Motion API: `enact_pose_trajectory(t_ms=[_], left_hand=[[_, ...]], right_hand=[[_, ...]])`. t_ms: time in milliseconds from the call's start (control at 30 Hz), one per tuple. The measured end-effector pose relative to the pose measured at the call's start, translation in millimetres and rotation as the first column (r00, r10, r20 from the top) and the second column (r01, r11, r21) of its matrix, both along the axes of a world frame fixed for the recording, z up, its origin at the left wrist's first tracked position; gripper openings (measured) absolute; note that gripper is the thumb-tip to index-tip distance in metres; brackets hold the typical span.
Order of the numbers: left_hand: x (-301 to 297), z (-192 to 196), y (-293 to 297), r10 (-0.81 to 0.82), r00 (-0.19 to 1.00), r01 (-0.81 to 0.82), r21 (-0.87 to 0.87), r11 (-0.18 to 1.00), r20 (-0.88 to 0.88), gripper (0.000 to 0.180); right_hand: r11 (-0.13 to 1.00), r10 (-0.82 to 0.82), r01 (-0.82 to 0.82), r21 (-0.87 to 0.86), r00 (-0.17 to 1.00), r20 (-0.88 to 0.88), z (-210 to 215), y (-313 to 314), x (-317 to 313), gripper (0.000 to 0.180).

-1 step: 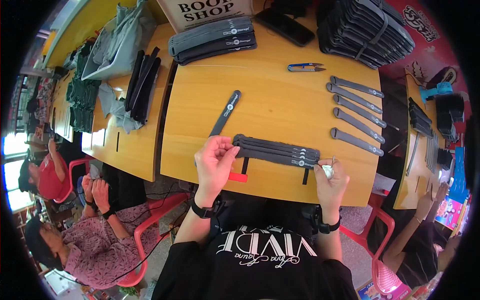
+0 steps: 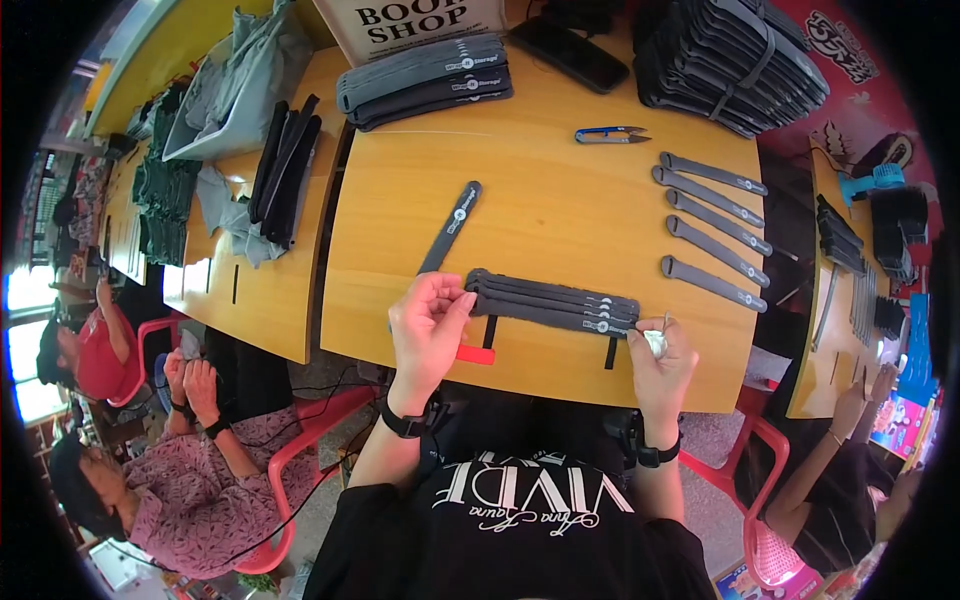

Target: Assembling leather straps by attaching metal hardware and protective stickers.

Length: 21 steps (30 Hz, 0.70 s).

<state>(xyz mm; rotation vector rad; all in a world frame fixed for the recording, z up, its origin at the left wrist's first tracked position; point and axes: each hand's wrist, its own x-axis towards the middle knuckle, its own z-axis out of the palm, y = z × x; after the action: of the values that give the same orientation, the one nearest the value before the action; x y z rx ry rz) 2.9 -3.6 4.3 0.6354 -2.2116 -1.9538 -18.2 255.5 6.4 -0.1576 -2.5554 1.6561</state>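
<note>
A row of overlapping dark grey fabric straps with pale print lies near the table's front edge. My left hand is closed in a pinch at their left end, thumb and forefinger on the nearest strap. My right hand is closed around a small white crumpled thing, its fingertips touching the right end of the same strap. Two short black strips show on the table below the straps, and a red piece sits beside my left hand. Another grey strap lies slanted beyond that hand.
Several single straps lie fanned at the table's right. Blue-handled thread snips lie farther back, near a black phone. Strap bundles and a tall tied stack stand along the far edge. People sit at tables on both sides.
</note>
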Motion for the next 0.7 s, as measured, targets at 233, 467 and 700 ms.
enact_pose_trajectory(t_ms=[233,467,700], left_hand=[[4,-2,-3,0.008,1.0,-0.007,0.104,0.995,-0.015,0.02],[2,-5,3,0.052,0.999,-0.05,0.088,0.995,-0.017,0.019],[-2,-6,7,0.046,0.998,-0.043,0.078,0.996,-0.046,0.018]], right_hand=[[1.0,-0.005,0.004,0.026,1.0,0.018,0,-1,1,0.007],[1.0,-0.021,0.02,0.018,0.999,0.036,3,-1,1,0.007],[0.998,-0.043,0.044,0.054,0.999,-0.022,-1,1,0,0.008]])
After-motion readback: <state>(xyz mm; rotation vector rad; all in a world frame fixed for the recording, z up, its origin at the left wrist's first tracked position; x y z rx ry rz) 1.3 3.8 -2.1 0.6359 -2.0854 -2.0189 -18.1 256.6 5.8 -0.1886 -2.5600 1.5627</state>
